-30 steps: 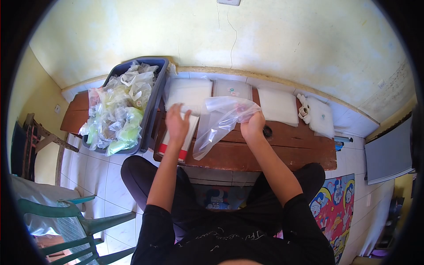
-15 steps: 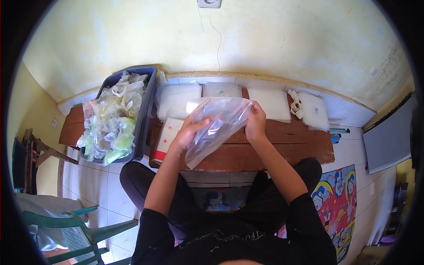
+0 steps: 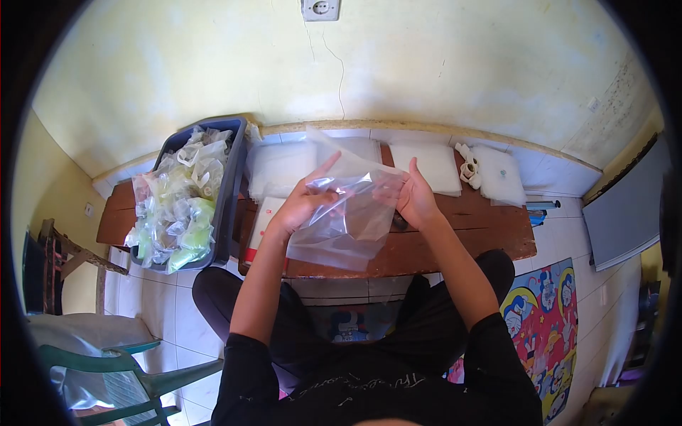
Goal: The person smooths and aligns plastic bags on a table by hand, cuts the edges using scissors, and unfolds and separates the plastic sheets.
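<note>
A clear plastic bag (image 3: 341,231) is stretched between my two hands above the wooden bench, its lower end hanging toward me. My left hand (image 3: 302,206) has the bag's left side, with one finger pointing up and the others partly covered by the film. On the other side, my right hand (image 3: 419,202) holds the bag with its thumb raised; its fingers show blurred through the plastic. Whether the fingers lie inside or behind the film, I cannot tell. Behind the bag lie stacks of clear plastic bags (image 3: 284,170), and a white and red packet (image 3: 264,213) is beside my left wrist.
A dark blue tub (image 3: 234,192) heaped with crumpled plastic bags (image 3: 185,192) stands on the bench's (image 3: 462,238) left. More stacks of bags (image 3: 425,169) and a white looped item (image 3: 469,167) line the wall. A green chair (image 3: 163,383) is at lower left, a colourful mat (image 3: 543,319) at right.
The bag has turned and spread wider, its lower end swinging right. My right hand has opened from a pinch to a raised thumb with fingers along the film. The view has tilted slightly upward.
</note>
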`<act>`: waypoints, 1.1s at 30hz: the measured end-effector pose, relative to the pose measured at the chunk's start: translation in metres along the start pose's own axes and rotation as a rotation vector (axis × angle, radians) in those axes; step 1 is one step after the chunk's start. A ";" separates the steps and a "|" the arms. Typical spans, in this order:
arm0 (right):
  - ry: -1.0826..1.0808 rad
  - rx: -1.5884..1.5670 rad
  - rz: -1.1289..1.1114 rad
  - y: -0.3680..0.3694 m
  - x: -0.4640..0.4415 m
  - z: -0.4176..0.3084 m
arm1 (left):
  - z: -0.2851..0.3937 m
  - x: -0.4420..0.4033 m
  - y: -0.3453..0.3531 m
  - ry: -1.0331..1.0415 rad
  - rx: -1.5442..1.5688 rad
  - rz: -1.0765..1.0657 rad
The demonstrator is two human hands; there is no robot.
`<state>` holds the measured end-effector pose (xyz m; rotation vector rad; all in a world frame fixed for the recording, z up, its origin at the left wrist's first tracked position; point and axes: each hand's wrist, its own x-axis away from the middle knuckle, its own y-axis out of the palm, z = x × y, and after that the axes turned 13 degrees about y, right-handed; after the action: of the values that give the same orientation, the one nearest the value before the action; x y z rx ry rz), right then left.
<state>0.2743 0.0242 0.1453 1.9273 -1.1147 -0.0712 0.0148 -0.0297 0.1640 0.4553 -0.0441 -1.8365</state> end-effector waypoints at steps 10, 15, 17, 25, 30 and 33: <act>-0.868 0.433 0.082 0.016 0.000 -0.039 | 0.039 -0.043 0.010 0.564 -0.566 0.179; -1.140 0.839 -0.072 0.036 0.040 -0.032 | 0.040 -0.035 0.007 1.036 -0.896 0.150; -1.107 0.923 -0.125 0.010 0.033 -0.024 | 0.003 -0.023 -0.015 1.038 -0.959 0.101; -0.660 1.586 0.141 -0.109 -0.016 0.047 | -0.115 0.054 -0.066 0.408 -1.326 -0.260; -0.414 1.536 0.264 -0.115 -0.020 0.061 | -0.127 0.059 -0.061 0.138 -1.216 -0.300; -0.509 1.532 0.342 -0.120 -0.025 0.070 | -0.126 0.063 -0.058 0.087 -1.201 -0.297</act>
<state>0.3094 0.0209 0.0080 3.0345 -2.1870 0.7183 -0.0119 -0.0451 0.0150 -0.3307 1.1697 -1.7705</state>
